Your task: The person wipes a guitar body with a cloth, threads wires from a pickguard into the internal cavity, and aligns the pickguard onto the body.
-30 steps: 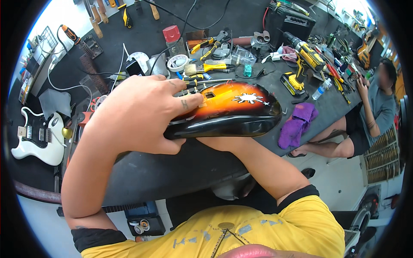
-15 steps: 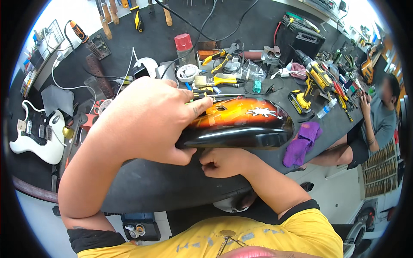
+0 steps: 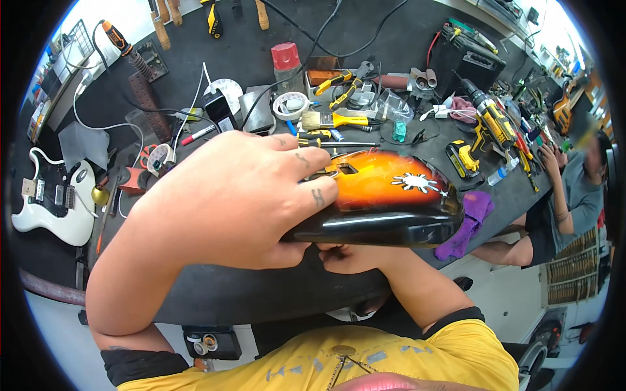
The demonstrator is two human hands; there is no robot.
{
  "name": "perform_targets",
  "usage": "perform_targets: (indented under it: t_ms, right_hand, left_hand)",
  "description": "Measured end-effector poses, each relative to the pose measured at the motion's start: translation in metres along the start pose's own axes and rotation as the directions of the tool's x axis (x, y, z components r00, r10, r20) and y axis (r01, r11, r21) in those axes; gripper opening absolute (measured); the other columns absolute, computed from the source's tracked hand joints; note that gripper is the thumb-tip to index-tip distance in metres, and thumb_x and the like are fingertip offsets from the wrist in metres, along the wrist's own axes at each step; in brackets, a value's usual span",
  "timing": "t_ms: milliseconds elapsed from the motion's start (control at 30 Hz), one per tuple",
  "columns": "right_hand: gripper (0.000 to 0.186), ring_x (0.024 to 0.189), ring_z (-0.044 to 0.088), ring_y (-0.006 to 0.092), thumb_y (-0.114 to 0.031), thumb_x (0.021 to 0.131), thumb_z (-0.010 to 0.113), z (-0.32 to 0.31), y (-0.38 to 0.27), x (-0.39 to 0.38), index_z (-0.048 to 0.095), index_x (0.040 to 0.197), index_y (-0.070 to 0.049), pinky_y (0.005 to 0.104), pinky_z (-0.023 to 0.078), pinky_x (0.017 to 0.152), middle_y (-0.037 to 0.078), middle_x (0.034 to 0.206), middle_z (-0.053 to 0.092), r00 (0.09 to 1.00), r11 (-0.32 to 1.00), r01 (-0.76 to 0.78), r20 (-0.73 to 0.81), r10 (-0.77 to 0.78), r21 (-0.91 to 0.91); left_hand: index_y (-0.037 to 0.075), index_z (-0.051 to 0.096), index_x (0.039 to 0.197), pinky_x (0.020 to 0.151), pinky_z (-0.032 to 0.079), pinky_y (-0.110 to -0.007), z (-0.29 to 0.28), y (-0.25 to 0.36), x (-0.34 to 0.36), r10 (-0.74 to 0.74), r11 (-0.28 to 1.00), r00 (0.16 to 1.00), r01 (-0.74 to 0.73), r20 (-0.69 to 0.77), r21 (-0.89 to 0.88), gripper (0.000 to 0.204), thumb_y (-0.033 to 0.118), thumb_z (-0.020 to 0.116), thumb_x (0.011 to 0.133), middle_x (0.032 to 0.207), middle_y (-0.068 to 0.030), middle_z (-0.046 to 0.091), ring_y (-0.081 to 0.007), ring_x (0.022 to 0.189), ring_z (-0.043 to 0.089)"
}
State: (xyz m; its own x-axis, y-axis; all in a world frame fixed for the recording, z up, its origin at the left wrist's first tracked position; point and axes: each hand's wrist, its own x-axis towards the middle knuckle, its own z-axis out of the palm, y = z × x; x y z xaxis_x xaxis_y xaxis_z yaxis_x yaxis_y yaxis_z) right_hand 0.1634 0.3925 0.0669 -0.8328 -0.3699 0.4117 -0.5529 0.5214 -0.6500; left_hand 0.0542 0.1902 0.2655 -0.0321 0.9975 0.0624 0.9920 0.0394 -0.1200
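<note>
My left hand (image 3: 244,195) is closed round the near-left end of a glossy sunburst guitar body (image 3: 385,221), orange on top and black along its side. Its fingers lie over the top beside a small rectangular cutout, and the thumb is at the lower edge. A white sun-shaped decal (image 3: 415,183) marks the orange face. The body is held tilted above the bench. Below its lower edge, my right hand (image 3: 355,259) has its fingers curled in; the body hides their tips, so whatever they hold cannot be made out.
Behind the body, the dark bench (image 3: 222,287) carries a paintbrush (image 3: 336,120), pliers (image 3: 342,88), a tape roll (image 3: 290,105) and a yellow cordless drill (image 3: 486,124). A purple cloth (image 3: 468,225) lies at the right. A white guitar (image 3: 55,199) rests far left; another person (image 3: 577,189) sits right.
The guitar body has come slightly down and to the right, with both hands moving along with it. More of its orange face and decal shows. The view has shifted a little.
</note>
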Motion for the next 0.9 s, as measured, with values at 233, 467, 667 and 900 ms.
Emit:
perform_targets:
  t_ms: [233, 467, 667, 900]
  right_hand:
    - [0.011, 0.080, 0.067, 0.0294, -0.016, 0.092, 0.066, 0.000, -0.004, -0.004, 0.068, 0.088, -0.006, 0.0443, 0.053, 0.078, 0.009, 0.081, 0.066, 0.991, 0.993, -0.077, 0.101, 0.086, -0.086]
    - [0.016, 0.084, 0.069, 0.0308, -0.020, 0.094, 0.064, -0.016, 0.001, -0.020, 0.071, 0.092, -0.006, 0.0447, 0.054, 0.079, 0.011, 0.085, 0.069, 0.993, 0.995, -0.085, 0.075, 0.089, -0.053]
    - [0.021, 0.087, 0.071, 0.0319, -0.022, 0.095, 0.062, -0.023, 0.006, -0.028, 0.074, 0.096, -0.005, 0.0451, 0.056, 0.081, 0.013, 0.088, 0.072, 0.989, 0.997, -0.074, 0.123, 0.076, -0.027]
    - [0.027, 0.090, 0.073, 0.0332, -0.026, 0.096, 0.060, -0.013, -0.025, -0.011, 0.077, 0.100, -0.004, 0.0455, 0.057, 0.083, 0.015, 0.091, 0.075, 0.849, 0.996, 0.064, 0.521, -0.084, 0.057]
  left_hand:
    - [0.004, 0.071, 0.119, 0.080, 0.063, -0.044, -0.004, 0.003, -0.002, -0.029, 1.000, 0.999, 0.029, -0.032, -0.009, 0.070, 0.030, 0.091, 0.058, 0.130, -0.0141, 0.074, -0.0345, 0.105, 0.074]
    - [0.004, 0.071, 0.123, 0.075, 0.062, -0.043, -0.001, 0.012, 0.002, -0.018, 0.996, 0.997, 0.024, 0.069, -0.084, 0.080, 0.031, 0.091, 0.049, 0.125, -0.0161, 0.077, -0.0344, 0.098, 0.075]
    - [0.005, 0.070, 0.113, 0.071, 0.060, -0.044, 0.006, 0.032, 0.005, -0.079, 0.994, 0.995, 0.084, 0.066, -0.070, 0.078, 0.032, 0.090, 0.043, 0.127, -0.0177, 0.077, -0.0368, 0.093, 0.075]
    - [0.005, 0.068, 0.114, 0.073, 0.060, -0.044, 0.013, 0.049, 0.002, -0.066, 0.996, 0.996, 0.069, 0.062, -0.050, 0.077, 0.030, 0.090, 0.045, 0.131, -0.0174, 0.076, -0.0359, 0.096, 0.075]
